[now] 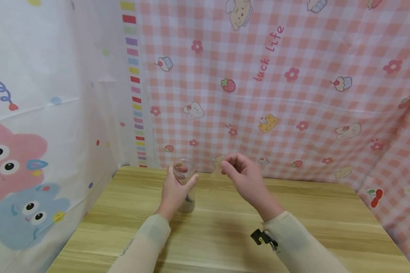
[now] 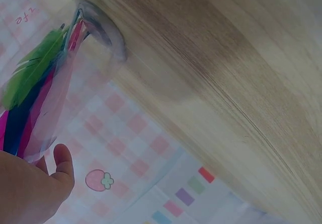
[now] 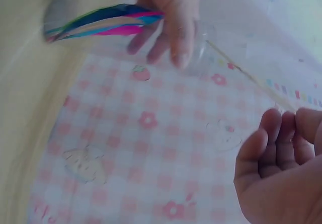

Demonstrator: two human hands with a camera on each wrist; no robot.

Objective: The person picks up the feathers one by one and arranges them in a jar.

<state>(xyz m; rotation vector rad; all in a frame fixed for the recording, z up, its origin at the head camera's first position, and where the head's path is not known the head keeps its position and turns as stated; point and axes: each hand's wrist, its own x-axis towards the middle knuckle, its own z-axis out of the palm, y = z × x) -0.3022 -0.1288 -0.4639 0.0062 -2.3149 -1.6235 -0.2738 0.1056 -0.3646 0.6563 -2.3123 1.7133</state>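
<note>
A clear jar (image 1: 188, 206) stands upright near the back of the table, its mouth uncovered. My left hand (image 1: 175, 188) grips it around the upper part. Green, blue and pink feathers (image 2: 35, 78) lean inside the jar in the left wrist view. To the right of the jar, my right hand (image 1: 245, 179) is raised with thumb and fingertips together. They pinch a thin pale feather (image 3: 251, 78), seen nearly edge-on in the right wrist view. Its narrow end points toward the jar's mouth; whether it touches the rim is unclear.
The wood-grain table (image 1: 294, 212) extends to both sides of the hands. A pink checked cloth (image 1: 311, 106) hangs along its back edge, and a white printed cloth (image 1: 92, 106) hangs at the left. A black clip (image 1: 261, 237) hangs at the right sleeve.
</note>
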